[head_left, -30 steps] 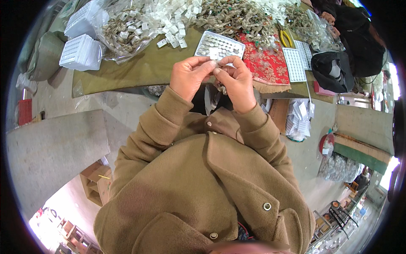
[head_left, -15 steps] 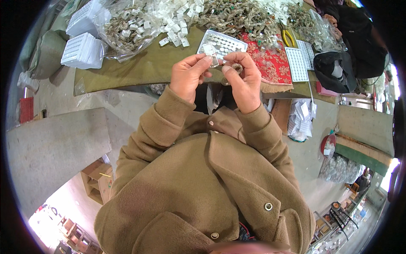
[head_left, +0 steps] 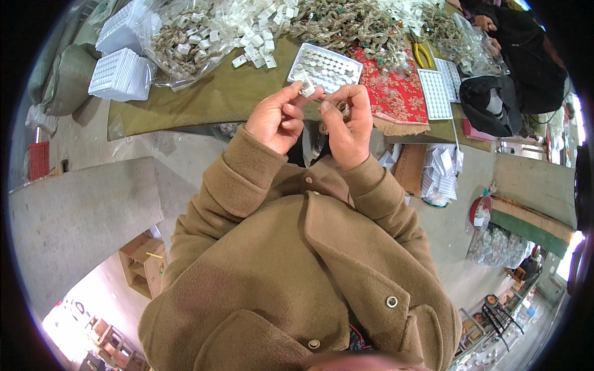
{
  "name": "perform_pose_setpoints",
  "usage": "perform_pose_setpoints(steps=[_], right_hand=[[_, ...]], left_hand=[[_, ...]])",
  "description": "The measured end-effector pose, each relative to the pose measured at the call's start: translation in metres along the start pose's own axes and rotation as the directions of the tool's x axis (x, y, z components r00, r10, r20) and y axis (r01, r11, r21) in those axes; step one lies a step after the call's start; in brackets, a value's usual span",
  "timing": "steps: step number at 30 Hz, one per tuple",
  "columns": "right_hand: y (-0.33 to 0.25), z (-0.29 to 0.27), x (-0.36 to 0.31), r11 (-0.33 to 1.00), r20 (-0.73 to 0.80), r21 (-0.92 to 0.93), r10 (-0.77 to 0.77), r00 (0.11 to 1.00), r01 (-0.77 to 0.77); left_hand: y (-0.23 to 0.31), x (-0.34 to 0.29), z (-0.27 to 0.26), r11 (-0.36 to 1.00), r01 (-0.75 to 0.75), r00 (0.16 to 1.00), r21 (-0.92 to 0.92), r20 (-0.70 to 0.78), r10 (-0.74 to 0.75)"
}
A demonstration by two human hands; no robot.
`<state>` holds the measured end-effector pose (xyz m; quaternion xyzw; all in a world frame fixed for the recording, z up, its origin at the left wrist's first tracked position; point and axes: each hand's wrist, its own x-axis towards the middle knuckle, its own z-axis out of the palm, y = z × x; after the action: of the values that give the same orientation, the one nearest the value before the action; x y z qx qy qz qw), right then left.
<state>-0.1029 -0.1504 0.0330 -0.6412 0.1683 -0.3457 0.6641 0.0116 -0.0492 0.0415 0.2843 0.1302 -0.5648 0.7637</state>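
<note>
My left hand (head_left: 276, 119) is closed, pinching a small white plastic piece (head_left: 307, 87) between thumb and fingertips. Close beside it, my right hand (head_left: 348, 127) is closed too, its thumb and forefinger gripping a thin cord near the white piece. A small coil of brownish cord (head_left: 344, 109) shows at the right fingers, partly hidden by them. Both hands are raised over the front edge of the table, fingertips almost together. Just beyond them lies a white tray (head_left: 295, 69) holding rows of small round whitish pieces.
Tangled brownish cord bundles (head_left: 346, 28) and loose white blocks (head_left: 257, 46) cover the far table. Stacked white trays (head_left: 120, 77) stand left. Toward the right are a red patterned cloth (head_left: 390, 93), yellow-handled pliers (head_left: 423, 55), a blue-white tray (head_left: 435, 93) and a person in black (head_left: 526, 55).
My right hand has shifted slightly left and my left fingers have curled in more. The white piece is now tilted, and more of the tray behind shows.
</note>
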Motion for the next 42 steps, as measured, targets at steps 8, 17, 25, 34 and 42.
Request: perform_pose_setpoints(steps=[8, 17, 25, 34, 42], right_hand=[[0.012, -0.013, 0.0, 0.925, 0.068, -0.379, 0.024, 0.997, 0.004], [0.014, -0.079, 0.035, 0.791, -0.127, -0.611, -0.094, 0.987, -0.003], [0.037, -0.071, 0.056, 0.578, 0.092, -0.784, -0.252, 0.963, 0.226], [0.032, -0.061, 0.059, 0.289, 0.322, -0.874, -0.258, 0.911, 0.39], [0.032, -0.049, 0.069, 0.498, 0.192, -0.829, -0.171, 0.966, 0.253]], left_hand=[[-0.001, 0.007, -0.011, 0.997, 0.035, 0.994, 0.068, -0.102, -0.028], [-0.003, 0.018, -0.023, 0.866, -0.188, 0.981, 0.463, 0.037, 0.193], [-0.023, 0.027, -0.024, 0.823, -0.116, 0.993, 0.555, 0.04, 0.114], [-0.017, 0.03, -0.019, 0.862, -0.052, 0.997, 0.505, -0.024, 0.074], [-0.013, 0.031, -0.015, 0.902, -0.059, 0.997, 0.428, -0.025, 0.077]])
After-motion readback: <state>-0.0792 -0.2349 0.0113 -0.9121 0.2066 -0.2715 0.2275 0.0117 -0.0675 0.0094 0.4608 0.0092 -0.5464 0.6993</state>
